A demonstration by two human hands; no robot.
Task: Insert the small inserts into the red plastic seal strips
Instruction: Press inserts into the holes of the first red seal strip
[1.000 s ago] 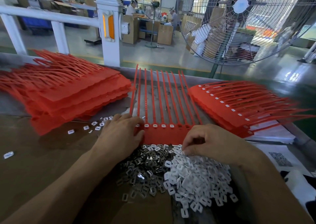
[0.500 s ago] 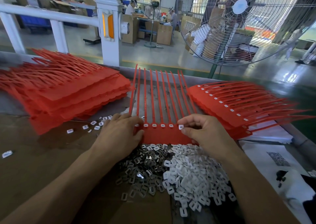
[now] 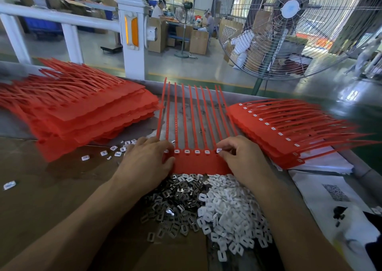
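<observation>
While the left hand point(image 3: 147, 161) lies flat with straight fingers on the left end of the red seal strip sheet point(image 3: 198, 164), the right hand point(image 3: 244, 157) works its right end. Right fingers point(image 3: 224, 149) are curled narrow, pinching a white insert point(image 3: 219, 150) at the sheet's rightmost visible socket; can't tell if it's fully seated. Sheet sits mid-bench, header toward the near edge, tails fanning up to the far edge. Five more sockets to the left along the header already show white inserts.

Between the forearms, just near-side of the sheet: pile of white inserts point(image 3: 231, 215) on the right, touching a pile of dark metal clips point(image 3: 175, 204) on the left. Both rest on brown cardboard point(image 3: 51, 204) covering the near-left of the bench.

Left edge: tall stack of red sheets point(image 3: 82, 113), no inserts visible. Right edge: stack of filled sheets point(image 3: 285, 130), white inserts showing along the header, lying on white paper point(image 3: 326, 163). A few loose inserts point(image 3: 115, 149) are scattered just left of the left hand, one more well apart near the left edge.

Beyond the far edge: white railing post point(image 3: 132, 37) and a big pedestal fan point(image 3: 293, 26). Near-right corner holds a sheet with a QR code point(image 3: 336, 192).
</observation>
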